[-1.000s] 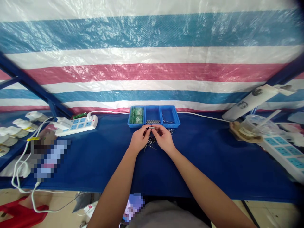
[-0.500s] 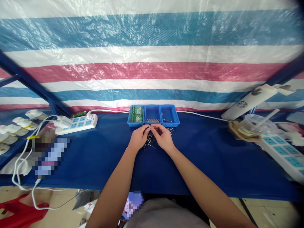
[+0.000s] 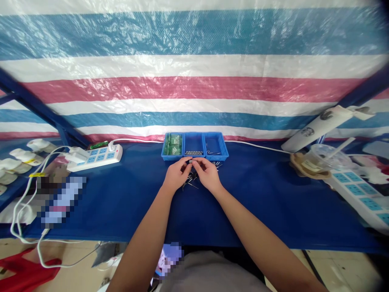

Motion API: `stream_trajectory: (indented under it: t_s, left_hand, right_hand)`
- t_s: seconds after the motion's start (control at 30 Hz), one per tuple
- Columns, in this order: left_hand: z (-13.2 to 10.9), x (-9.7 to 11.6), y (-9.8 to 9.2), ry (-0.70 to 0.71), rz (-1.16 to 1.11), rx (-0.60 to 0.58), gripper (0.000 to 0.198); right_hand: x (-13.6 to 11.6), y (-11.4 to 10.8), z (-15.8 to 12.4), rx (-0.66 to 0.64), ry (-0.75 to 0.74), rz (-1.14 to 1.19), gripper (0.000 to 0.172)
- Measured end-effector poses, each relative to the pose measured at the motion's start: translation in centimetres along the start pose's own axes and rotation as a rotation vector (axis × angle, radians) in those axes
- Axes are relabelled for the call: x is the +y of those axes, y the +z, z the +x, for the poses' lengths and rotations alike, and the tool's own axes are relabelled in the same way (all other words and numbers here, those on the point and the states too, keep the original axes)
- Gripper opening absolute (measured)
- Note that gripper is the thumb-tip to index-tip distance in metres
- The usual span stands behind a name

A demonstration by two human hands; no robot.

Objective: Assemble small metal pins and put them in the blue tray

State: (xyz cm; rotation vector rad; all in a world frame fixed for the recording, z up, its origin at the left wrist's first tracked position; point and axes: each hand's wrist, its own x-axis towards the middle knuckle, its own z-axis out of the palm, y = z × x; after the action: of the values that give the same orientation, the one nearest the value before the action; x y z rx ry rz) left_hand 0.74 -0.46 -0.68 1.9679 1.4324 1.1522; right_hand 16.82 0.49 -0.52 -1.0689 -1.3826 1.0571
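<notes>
My left hand (image 3: 176,174) and my right hand (image 3: 208,173) meet at the fingertips in front of the blue bins. Between them they pinch a small grey metal piece (image 3: 191,161), mostly covered by the fingers. Beneath the hands lies a loose pile of thin metal pins (image 3: 191,179) on the table, partly hidden. More of these pins show just right of my right hand. Behind stands a blue three-part bin (image 3: 225,153). Its left part holds green-wrapped packets (image 3: 174,145), the middle a row of small metal parts (image 3: 193,153), the right a few thin pins (image 3: 213,153).
A white power strip (image 3: 97,157) lies left on the blue table (image 3: 127,211), with white bottles (image 3: 22,156) and cables beyond it. At right are a plastic cup (image 3: 319,160), a tilted white tumbler (image 3: 316,126) and another power strip (image 3: 360,194). A striped sheet (image 3: 194,87) hangs behind.
The fingers have closed in further around the small metal piece, so less of it shows. The whole view has shifted slightly; the bins and pile stay where they were.
</notes>
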Motion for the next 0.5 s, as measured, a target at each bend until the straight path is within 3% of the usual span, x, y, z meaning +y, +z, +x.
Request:
stream_trajectory:
  t_s: [0.5]
  left_hand:
    - [-0.14, 0.04, 0.21, 0.022, 0.035, 0.02, 0.031]
  right_hand:
    - [-0.04, -0.22, -0.18, 0.007, -0.01, -0.058, 0.032]
